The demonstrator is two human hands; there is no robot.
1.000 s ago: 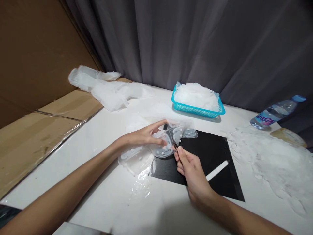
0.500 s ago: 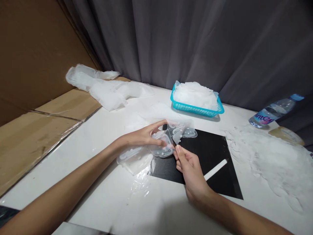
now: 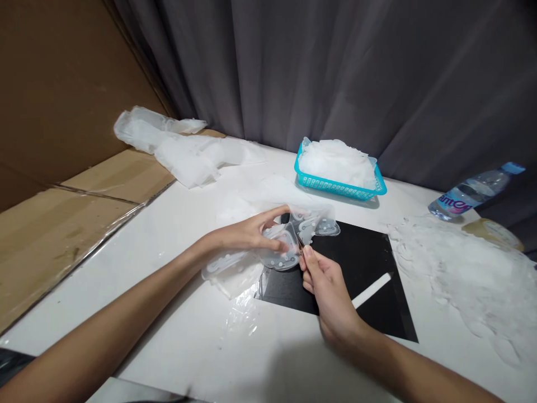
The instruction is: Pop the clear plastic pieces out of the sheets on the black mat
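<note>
My left hand [image 3: 255, 232] is closed on a clear plastic piece [image 3: 279, 252] with rounded outlines and small white dots, its thumb pressing on the front. More of the see-through plastic spreads behind the fingers. My right hand [image 3: 331, 288] pinches a thin, dark, pointed metal tool [image 3: 300, 244] between thumb and forefinger. The tool's tip meets the right edge of the plastic piece; its exact kind is hard to make out. Both hands are over the left part of a black mat [image 3: 356, 257]. A white pen-like stick [image 3: 372, 290] lies on the mat beside my right wrist.
A turquoise basket [image 3: 339, 189] full of white translucent pieces stands at the back. Clear film scraps [image 3: 188, 157] lie back left, and a heap of clear scraps [image 3: 482, 280] covers the right. A water bottle [image 3: 474, 193] lies tilted behind it. Cardboard [image 3: 96, 179] borders the left.
Both hands stay almost in place, with the tool still at the plastic's edge. The whole view has shifted very slightly.
</note>
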